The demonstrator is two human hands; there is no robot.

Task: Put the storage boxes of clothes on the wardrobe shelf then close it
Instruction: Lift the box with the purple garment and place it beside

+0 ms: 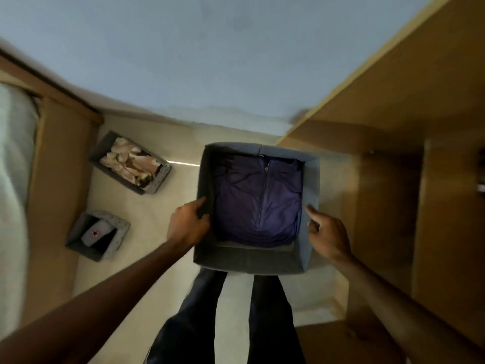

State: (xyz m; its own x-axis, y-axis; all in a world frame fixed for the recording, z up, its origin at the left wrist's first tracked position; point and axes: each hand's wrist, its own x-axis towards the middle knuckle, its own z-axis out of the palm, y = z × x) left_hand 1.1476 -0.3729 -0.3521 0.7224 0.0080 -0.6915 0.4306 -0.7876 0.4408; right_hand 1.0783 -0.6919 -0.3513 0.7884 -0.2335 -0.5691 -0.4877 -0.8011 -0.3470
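A large grey fabric storage box (312,179) is held up in front of me, with a folded purple zip top (258,200) inside. My left hand (187,223) grips its left wall, thumb over the rim. My right hand (328,233) presses against the right wall, fingers partly spread. On the floor to the left lie two smaller grey boxes: one (160,179) with beige and brown clothes, one (119,236) with a light rolled item. The open wooden wardrobe (393,132) stands at the right, its shelf (388,185) beside the box.
A bed with a wooden frame (52,158) and pale bedding (13,166) runs along the left. My legs in dark trousers (273,319) stand on the cream floor (157,232) below the box. A blue wall (210,61) is ahead.
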